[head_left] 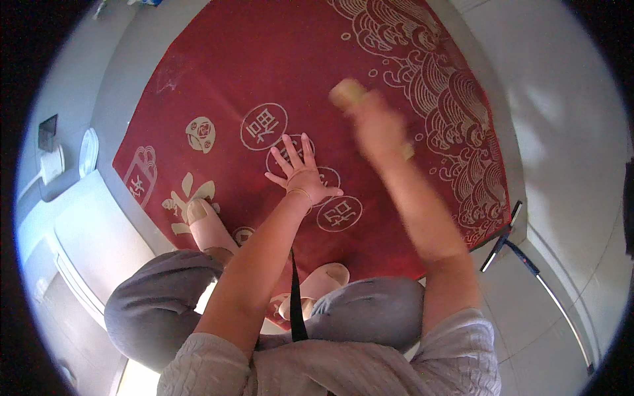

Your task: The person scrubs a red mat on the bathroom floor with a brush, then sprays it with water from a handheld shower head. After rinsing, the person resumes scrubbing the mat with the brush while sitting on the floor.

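Observation:
A red mat (307, 64) with pale printed waves, circles and characters lies on the floor before me. My left hand (303, 173) rests on it with fingers spread, over the circled characters, holding nothing. To the right, my right hand (379, 123) grips a pale yellowish object (348, 94), perhaps a brush or block; motion blur hides its exact kind. One end of the object shows past the fingers at the upper left, another bit below the hand. Whether it touches the mat cannot be told.
A squeegee (502, 240) with a long pole lies on the tiled floor at the right. Pale walls rise on both sides. At left stands a white fixture (99, 222). My slippered feet (213, 227) rest on the mat's near part.

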Demonstrator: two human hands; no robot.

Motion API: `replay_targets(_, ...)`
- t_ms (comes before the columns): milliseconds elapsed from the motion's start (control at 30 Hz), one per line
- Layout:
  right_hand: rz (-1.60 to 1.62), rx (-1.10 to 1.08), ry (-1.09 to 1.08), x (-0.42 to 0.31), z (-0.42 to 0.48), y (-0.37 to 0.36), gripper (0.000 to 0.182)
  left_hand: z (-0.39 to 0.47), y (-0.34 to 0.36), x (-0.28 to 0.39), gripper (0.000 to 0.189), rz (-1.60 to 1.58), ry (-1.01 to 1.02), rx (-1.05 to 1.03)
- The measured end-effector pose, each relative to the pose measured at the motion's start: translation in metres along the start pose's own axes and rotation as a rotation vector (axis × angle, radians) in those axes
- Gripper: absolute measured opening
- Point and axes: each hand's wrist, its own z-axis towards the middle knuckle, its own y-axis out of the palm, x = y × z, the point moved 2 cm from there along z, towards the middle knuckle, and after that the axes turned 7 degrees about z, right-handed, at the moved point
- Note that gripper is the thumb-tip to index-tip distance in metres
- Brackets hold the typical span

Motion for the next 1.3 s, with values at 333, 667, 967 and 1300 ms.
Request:
replay_targets(333, -0.079, 0.357, 0.271, 0.144, 0.072, -0.091, 0.04, -0.006, -0.012, 0.004, 0.153, -0.041, 0.038, -0.017)
replay_targets(667, 0.042, -0.216, -0.317, -0.029, -0.019, 0.028, 0.038, 0.001, -0.005, -0.006, 0.155, -0.011, -0.011, -0.022)
replay_targets(967, 0.23, 0.349, 0.443, 0.128, 0.064, -0.073, 0.045, -0.005, -0.008, 0.005, 0.153, -0.013, 0.025, -0.029)
replay_targets(1300, 0.004, 0.015, 0.35, 0.111, -0.018, -0.059, 0.032, -0.003, -0.004, -0.002, 0.15, -0.035, 0.027, 0.007)
